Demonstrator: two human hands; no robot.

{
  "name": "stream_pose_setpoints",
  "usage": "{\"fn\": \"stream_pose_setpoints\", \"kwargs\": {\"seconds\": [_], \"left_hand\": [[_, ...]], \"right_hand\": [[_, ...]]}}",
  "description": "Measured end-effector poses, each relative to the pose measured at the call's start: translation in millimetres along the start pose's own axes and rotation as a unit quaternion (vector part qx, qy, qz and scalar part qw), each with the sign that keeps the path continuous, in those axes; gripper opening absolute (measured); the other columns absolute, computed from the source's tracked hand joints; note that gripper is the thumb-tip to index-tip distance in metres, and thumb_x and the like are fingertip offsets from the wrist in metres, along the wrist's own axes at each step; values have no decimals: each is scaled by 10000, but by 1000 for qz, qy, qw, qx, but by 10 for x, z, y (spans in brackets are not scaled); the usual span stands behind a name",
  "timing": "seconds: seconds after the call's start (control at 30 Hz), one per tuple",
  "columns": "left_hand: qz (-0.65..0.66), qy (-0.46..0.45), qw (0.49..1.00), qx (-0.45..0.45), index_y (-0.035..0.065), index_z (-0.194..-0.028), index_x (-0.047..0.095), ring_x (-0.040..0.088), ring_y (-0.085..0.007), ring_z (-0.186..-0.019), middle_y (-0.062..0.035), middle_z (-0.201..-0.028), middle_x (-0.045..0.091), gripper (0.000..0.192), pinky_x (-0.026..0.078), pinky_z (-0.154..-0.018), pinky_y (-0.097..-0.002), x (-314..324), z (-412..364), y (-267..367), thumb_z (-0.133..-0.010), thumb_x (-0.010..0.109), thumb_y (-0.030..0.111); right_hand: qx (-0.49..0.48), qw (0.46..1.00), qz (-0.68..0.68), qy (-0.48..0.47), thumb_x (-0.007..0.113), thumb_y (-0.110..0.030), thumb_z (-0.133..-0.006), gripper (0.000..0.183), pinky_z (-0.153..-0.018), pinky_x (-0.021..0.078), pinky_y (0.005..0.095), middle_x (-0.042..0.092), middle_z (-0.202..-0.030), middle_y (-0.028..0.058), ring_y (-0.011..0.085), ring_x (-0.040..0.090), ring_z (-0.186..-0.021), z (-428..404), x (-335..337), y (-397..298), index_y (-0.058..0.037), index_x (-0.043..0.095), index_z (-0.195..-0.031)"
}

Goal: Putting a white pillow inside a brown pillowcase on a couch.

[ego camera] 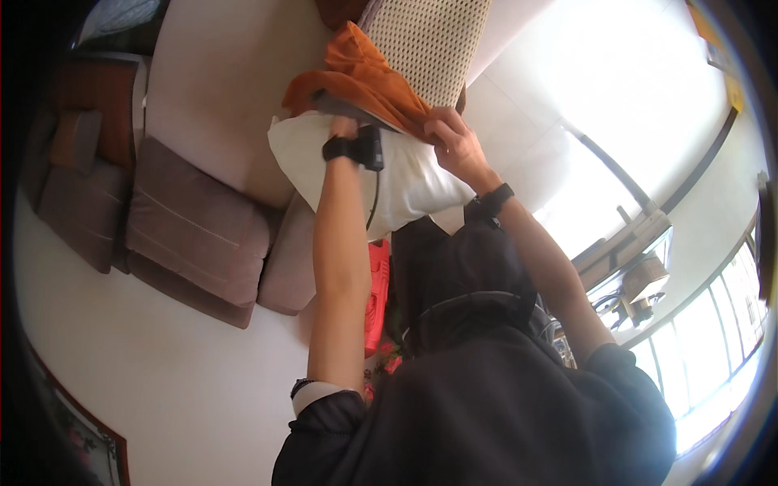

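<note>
A white pillow (419, 176) lies before me with an orange fabric cover (371, 76) over its far end. The cover's grey underside shows at the fold near its opening. My left hand (344, 126) reaches under this fold, resting over the pillow; its fingers are hidden by the fabric. On the right, my right hand (451, 136) pinches the edge of the orange cover between thumb and fingers. Both wrists wear black straps, and the left one carries a small black device (371, 148) with a cable running down.
Beyond the cover lies a cream perforated cushion or mat (431, 45). Brown-grey sofa sections (197, 225) stand on the left. A red plastic object (377, 291) is beside my left forearm. On the right, a bench (626, 243) bears a box (645, 276) near barred windows.
</note>
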State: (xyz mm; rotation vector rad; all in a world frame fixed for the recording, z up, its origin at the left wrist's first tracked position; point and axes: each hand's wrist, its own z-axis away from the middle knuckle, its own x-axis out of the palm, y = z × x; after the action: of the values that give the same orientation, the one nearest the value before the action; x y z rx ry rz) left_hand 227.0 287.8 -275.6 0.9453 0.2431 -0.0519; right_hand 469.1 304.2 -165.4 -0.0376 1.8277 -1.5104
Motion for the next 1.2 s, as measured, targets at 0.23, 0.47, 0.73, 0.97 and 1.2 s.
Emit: {"fn": "stream_pose_setpoints", "kwargs": {"seconds": [0.23, 0.47, 0.73, 0.97, 1.2], "left_hand": [[158, 199, 965, -57, 49, -1051, 644, 584, -332, -1092, -207, -1110, 637, 309, 458, -936, -389, -489, 426, 27, -870, 592, 293], [14, 240, 971, 14, 51, -1134, 604, 556, -316, -1143, -200, -1182, 612, 353, 442, -974, -388, -245, 319, -214, -889, 596, 306], [-430, -69, 900, 6, 30, -1251, 539, 515, -349, -1207, -274, -1385, 457, 486, 453, -965, -486, -243, -64, 496, -881, 591, 341], [-37, 126, 989, 69, 72, -1346, 488, 492, -341, -1278, -201, -1396, 496, 470, 439, -999, -405, -1459, 544, 269, -910, 594, 211], [-140, 145, 979, 8, 82, -1297, 540, 574, -355, -1158, -177, -1236, 614, 392, 484, -923, -410, -1614, 436, -429, -923, 567, 198]], "right_hand": [[160, 977, 64, 122, 594, 73, -731, 289, -711, 514, 415, 608, -852, 111, 333, 617, -847, -44, 452, 459, -79, 577, -976], [313, 944, 103, -19, 651, -48, -783, 361, -820, 518, 434, 606, -1072, 93, 322, 607, -1003, 166, 491, 767, -132, 520, -1109], [45, 997, 57, 18, 650, -18, -667, 431, -923, 455, 452, 579, -1100, 150, 367, 539, -1068, -838, 659, -73, -82, 583, -1089], [126, 988, -25, -81, 580, -411, -893, 486, -978, 422, 469, 554, -1262, 181, 380, 515, -1186, -1397, 1236, -106, -66, 551, -1235], [117, 945, 248, -179, 780, -509, -691, 754, -995, 423, 487, 579, -1241, 211, 416, 530, -1177, -1298, 1475, -89, -135, 548, -1303]]}}
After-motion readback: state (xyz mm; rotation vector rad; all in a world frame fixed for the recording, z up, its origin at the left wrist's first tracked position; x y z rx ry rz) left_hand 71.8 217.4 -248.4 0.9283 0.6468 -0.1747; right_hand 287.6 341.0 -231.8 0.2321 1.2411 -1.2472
